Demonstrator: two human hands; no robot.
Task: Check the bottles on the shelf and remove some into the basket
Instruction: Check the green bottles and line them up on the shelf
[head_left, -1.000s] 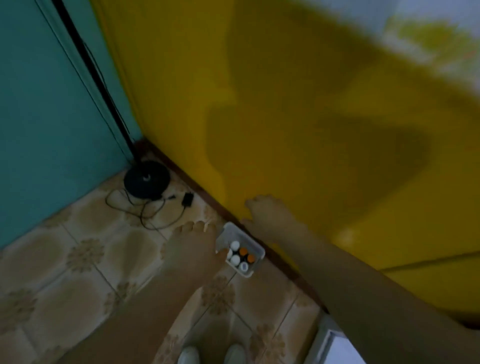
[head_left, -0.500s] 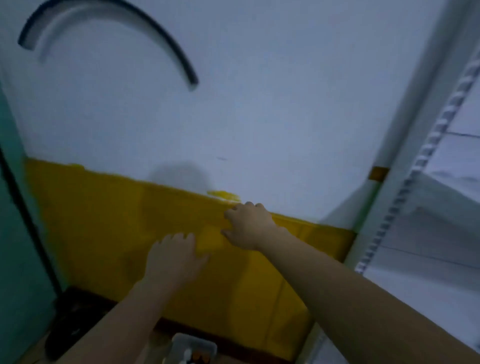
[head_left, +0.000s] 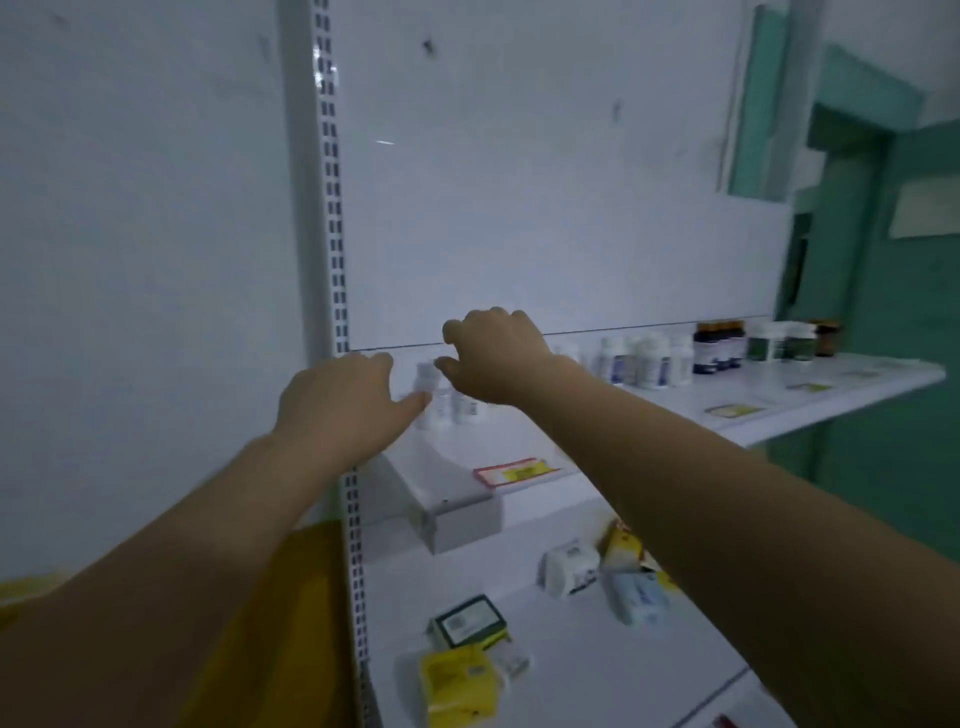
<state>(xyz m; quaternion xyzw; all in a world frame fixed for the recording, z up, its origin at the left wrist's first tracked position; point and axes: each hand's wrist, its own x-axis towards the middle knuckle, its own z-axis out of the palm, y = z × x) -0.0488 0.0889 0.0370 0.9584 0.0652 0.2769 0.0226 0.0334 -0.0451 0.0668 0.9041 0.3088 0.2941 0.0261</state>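
Note:
A few small white bottles (head_left: 434, 397) stand at the left end of the upper white shelf (head_left: 779, 395). My left hand (head_left: 337, 405) reaches up beside them, its fingers stretched out and one fingertip close to the nearest bottle. My right hand (head_left: 493, 358) hovers just over and behind the same bottles with loosely curled fingers, and I see nothing held in it. Farther right on the shelf stand more white bottles (head_left: 644, 361), dark bottles (head_left: 717, 345) and green ones (head_left: 779, 340). The basket is out of view.
A slotted white upright (head_left: 332, 208) runs down the shelf's left side. The lower shelf (head_left: 571, 649) carries a yellow box (head_left: 457, 680), a green-and-white box (head_left: 467, 621) and a white box (head_left: 569, 566). A teal wall (head_left: 893, 338) closes the right.
The view swung up from the floor and the basket, past the yellow wall, to the shelf. Both hands rose from near the basket to the upper shelf's left end.

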